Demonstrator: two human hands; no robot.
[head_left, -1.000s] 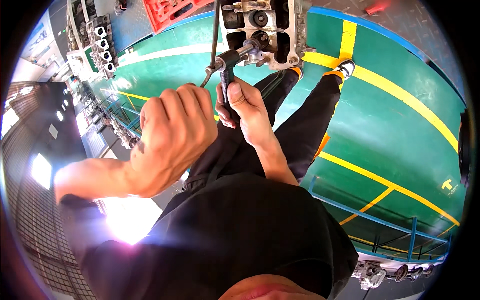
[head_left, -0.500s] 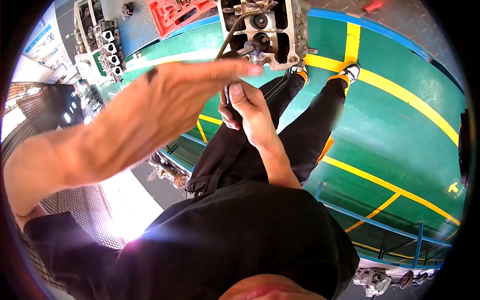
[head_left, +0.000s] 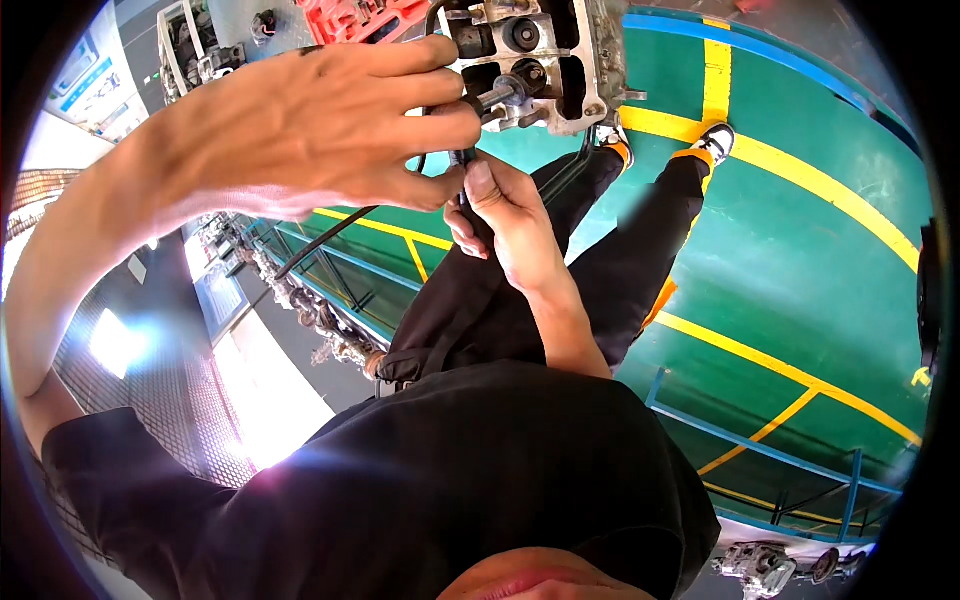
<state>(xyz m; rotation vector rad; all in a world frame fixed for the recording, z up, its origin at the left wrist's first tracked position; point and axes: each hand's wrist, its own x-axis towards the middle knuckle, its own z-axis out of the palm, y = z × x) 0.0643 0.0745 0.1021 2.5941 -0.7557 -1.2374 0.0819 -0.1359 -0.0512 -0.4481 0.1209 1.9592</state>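
Engine part (head_left: 600, 75), a pale metal casting with dark cavities, sits at the far edge of my view, right of centre, its far end cut off. Two round fittings show along its middle: a farther fitting (head_left: 524, 34) and a nearer fitting (head_left: 533, 72). From the near left a wrench (head_left: 496, 98) meets it, its shiny shaft running up to the nearer fitting. My right hand (head_left: 512, 220) is wrapped around the dark handle, thumb laid along it, between the casting and my body. My left hand (head_left: 350, 120) comes across from the left, fingers spread over the wrench's head; they cover it, so I cannot tell whether they grip or only touch. A dark rod (head_left: 328, 240) slants out from beneath that hand toward the near left; whether it joins the wrench is hidden. To the far left of the casting lies a red case (head_left: 365, 20).

As for progress, I judge the wrench is already set on the nearer fitting and the turning is unfinished, since both fittings sit in the casting and the tool has not come off. How tight either one is, I cannot tell.
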